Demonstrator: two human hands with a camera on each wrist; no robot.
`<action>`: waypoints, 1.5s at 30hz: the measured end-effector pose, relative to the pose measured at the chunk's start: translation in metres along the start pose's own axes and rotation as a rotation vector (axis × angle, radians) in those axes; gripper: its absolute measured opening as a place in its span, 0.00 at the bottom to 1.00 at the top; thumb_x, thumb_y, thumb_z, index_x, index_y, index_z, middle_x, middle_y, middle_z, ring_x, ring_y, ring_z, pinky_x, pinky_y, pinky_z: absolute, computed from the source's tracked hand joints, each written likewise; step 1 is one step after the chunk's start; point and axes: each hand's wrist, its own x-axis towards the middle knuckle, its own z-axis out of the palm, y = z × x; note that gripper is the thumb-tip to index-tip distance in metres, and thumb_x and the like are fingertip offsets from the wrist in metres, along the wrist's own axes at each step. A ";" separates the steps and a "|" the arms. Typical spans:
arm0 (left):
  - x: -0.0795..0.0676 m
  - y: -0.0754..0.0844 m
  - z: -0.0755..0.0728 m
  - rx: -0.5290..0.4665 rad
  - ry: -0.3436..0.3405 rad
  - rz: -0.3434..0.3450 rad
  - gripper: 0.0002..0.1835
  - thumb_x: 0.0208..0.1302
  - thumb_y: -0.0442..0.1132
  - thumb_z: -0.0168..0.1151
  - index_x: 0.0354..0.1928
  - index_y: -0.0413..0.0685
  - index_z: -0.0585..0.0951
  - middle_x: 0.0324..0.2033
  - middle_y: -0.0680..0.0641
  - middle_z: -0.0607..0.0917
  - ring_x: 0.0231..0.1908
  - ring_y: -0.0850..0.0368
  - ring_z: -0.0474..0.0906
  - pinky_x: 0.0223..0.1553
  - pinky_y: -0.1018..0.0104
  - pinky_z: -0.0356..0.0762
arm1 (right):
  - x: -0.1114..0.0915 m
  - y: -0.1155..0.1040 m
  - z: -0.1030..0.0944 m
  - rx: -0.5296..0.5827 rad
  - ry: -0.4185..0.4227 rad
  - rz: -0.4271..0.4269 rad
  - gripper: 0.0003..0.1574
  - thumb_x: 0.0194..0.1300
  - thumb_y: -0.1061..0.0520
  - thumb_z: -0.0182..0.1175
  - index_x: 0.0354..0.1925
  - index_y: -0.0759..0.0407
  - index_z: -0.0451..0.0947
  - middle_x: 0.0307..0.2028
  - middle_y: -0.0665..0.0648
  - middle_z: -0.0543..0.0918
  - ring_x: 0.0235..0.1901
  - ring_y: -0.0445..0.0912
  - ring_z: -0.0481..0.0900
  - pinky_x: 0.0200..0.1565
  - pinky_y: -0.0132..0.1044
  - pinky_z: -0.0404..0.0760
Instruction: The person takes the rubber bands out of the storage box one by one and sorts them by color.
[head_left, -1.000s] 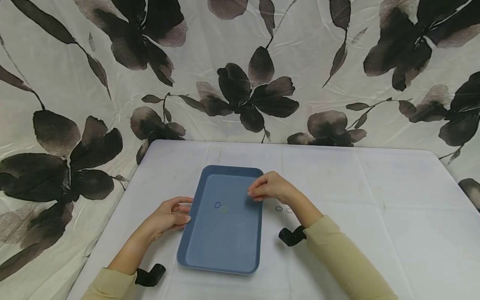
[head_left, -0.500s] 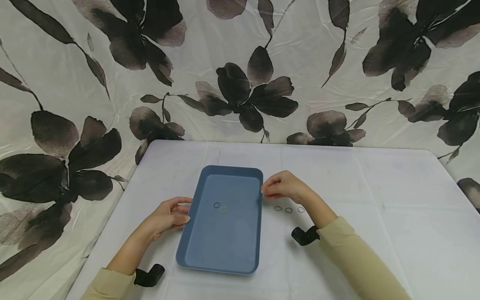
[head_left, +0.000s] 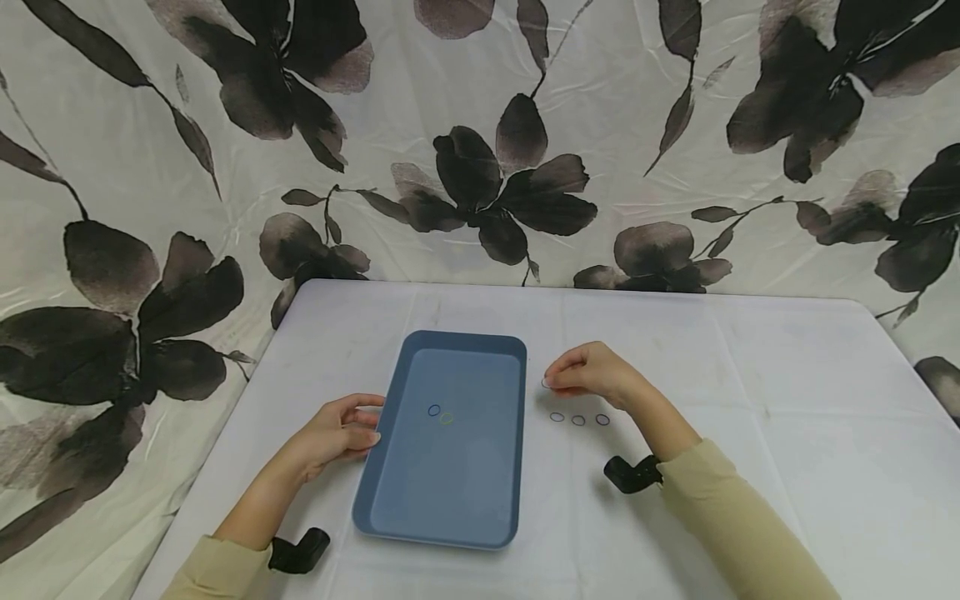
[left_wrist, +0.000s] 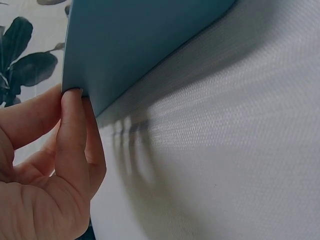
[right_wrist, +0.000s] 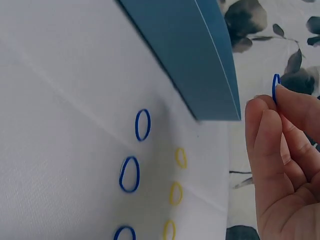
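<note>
My left hand (head_left: 335,431) holds the left rim of a blue rectangular tray (head_left: 442,508) between thumb and fingers, as the left wrist view also shows. One thin blue rubber band (head_left: 429,411) and one yellow band (head_left: 452,418) lie inside, near the middle. Just right of the tray, above the table, my right hand (head_left: 596,373) pinches another blue band (right_wrist: 274,91) between thumb and fingertips. Three blue bands form a row on the table below it, one of them this blue band (right_wrist: 136,126). Beyond that row the right wrist view has yellow bands, including this yellow band (right_wrist: 176,159).
A white cloth covers the table (head_left: 750,467). Behind it hangs a pale curtain (head_left: 630,100) with dark flowers. Black wrist cameras stick out below both wrists, such as the right camera (head_left: 630,473).
My right hand has moved right, from over the tray's right rim to the table beside it, still pinching a blue band. The third table band has come into view. My left hand stays put.
</note>
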 end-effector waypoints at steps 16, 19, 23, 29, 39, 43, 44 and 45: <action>0.001 -0.001 0.000 -0.005 0.001 -0.002 0.33 0.56 0.26 0.60 0.64 0.33 0.62 0.45 0.37 0.74 0.35 0.57 0.77 0.36 0.64 0.78 | -0.013 0.016 -0.024 0.004 0.034 0.001 0.13 0.57 0.66 0.63 0.40 0.76 0.79 0.29 0.56 0.84 0.30 0.43 0.82 0.42 0.43 0.80; 0.001 -0.001 0.000 -0.007 -0.001 0.001 0.33 0.56 0.26 0.60 0.64 0.32 0.62 0.44 0.37 0.74 0.35 0.58 0.77 0.35 0.64 0.78 | -0.016 0.017 -0.028 0.014 0.041 0.008 0.14 0.57 0.66 0.63 0.40 0.77 0.78 0.29 0.55 0.84 0.31 0.44 0.82 0.42 0.42 0.80; 0.001 -0.001 0.000 -0.009 0.001 0.000 0.33 0.56 0.26 0.60 0.64 0.32 0.62 0.45 0.37 0.74 0.35 0.58 0.77 0.35 0.64 0.78 | -0.019 0.019 -0.034 0.028 0.047 0.017 0.15 0.57 0.66 0.64 0.41 0.77 0.78 0.30 0.55 0.84 0.32 0.45 0.83 0.40 0.40 0.80; 0.001 -0.001 0.000 -0.007 0.004 -0.002 0.32 0.56 0.26 0.60 0.64 0.32 0.62 0.45 0.37 0.74 0.35 0.57 0.77 0.35 0.64 0.78 | -0.023 0.023 -0.041 0.036 0.065 0.029 0.13 0.57 0.66 0.64 0.39 0.75 0.79 0.29 0.54 0.84 0.31 0.44 0.82 0.38 0.37 0.80; 0.001 -0.001 -0.001 -0.005 -0.003 0.007 0.32 0.56 0.26 0.60 0.64 0.33 0.62 0.46 0.36 0.74 0.36 0.56 0.77 0.35 0.64 0.78 | -0.030 0.031 -0.049 0.056 0.083 0.040 0.12 0.57 0.65 0.64 0.39 0.74 0.80 0.31 0.53 0.84 0.32 0.42 0.81 0.38 0.34 0.80; 0.002 -0.001 0.000 -0.005 -0.003 0.009 0.32 0.56 0.26 0.60 0.64 0.33 0.62 0.46 0.36 0.75 0.36 0.56 0.77 0.35 0.64 0.78 | -0.033 0.036 -0.052 0.063 0.088 0.048 0.13 0.57 0.65 0.64 0.40 0.75 0.80 0.31 0.54 0.84 0.31 0.42 0.82 0.37 0.33 0.80; 0.002 -0.001 0.000 -0.005 -0.003 0.009 0.32 0.56 0.26 0.60 0.64 0.33 0.63 0.46 0.36 0.75 0.36 0.56 0.77 0.35 0.64 0.78 | -0.034 0.037 -0.052 0.064 0.091 0.052 0.13 0.57 0.65 0.64 0.40 0.75 0.80 0.31 0.54 0.84 0.31 0.42 0.82 0.37 0.32 0.80; 0.002 -0.002 0.000 -0.004 -0.002 0.009 0.32 0.56 0.26 0.60 0.64 0.33 0.63 0.45 0.36 0.75 0.36 0.56 0.77 0.35 0.64 0.78 | -0.034 0.039 -0.053 0.065 0.092 0.054 0.13 0.57 0.65 0.64 0.40 0.75 0.80 0.30 0.54 0.84 0.31 0.42 0.81 0.37 0.32 0.80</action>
